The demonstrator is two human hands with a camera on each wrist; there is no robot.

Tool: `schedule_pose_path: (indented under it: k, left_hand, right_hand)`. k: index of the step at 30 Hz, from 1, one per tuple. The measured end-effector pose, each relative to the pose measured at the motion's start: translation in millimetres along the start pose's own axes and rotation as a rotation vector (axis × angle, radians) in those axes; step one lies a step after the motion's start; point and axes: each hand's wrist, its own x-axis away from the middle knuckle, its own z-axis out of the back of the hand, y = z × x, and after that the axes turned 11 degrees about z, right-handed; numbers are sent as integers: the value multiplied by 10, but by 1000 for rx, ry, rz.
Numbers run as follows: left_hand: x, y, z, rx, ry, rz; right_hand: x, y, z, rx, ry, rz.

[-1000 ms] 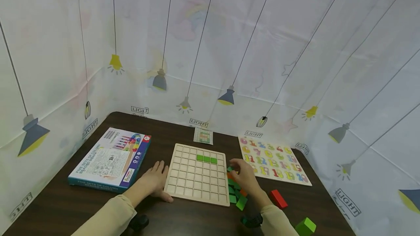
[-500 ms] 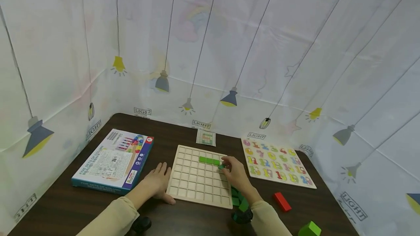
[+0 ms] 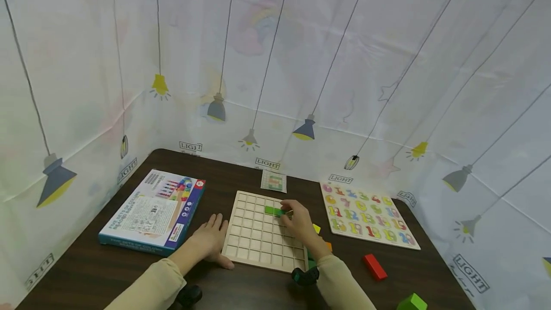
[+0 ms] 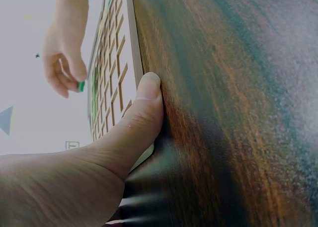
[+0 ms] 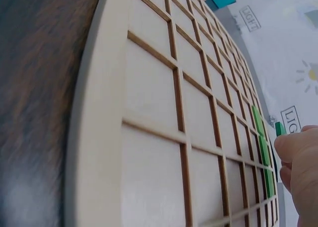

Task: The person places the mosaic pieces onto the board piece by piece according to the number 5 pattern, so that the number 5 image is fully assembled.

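A wooden grid board (image 3: 254,243) lies on the dark table, with a short row of green blocks (image 3: 272,210) in its upper cells. My right hand (image 3: 290,214) hovers over the right end of that row and pinches a small green block (image 3: 286,213) between thumb and fingers. The right wrist view shows the same block (image 5: 279,128) at my fingertips (image 5: 298,147), beside the green row (image 5: 262,147). My left hand (image 3: 212,237) lies flat at the board's left edge. Its thumb (image 4: 144,105) presses against the board's rim (image 4: 133,53).
A blue game box (image 3: 152,212) lies at the left and a number puzzle (image 3: 368,214) at the right. A small pattern card (image 3: 273,181) sits behind the board. A red block (image 3: 374,267), a green block (image 3: 411,303) and yellow and orange pieces (image 3: 317,228) lie at the right. Printed sheets wall in the table.
My right hand has lifted a green block from the pile right of the board and carried it left to the green row. The left hand has stayed at the board's edge.
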Motion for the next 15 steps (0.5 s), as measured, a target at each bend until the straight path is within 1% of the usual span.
schedule_pose_path:
  k: [6, 15]
  left_hand:
    - [-11, -5, -8, -8, 7, 0]
    - [-23, -15, -34, -18, 32, 2]
  right_hand:
    - [-101, -4, -94, 9, -22, -2]
    - [-240, -51, -217, -32, -72, -42]
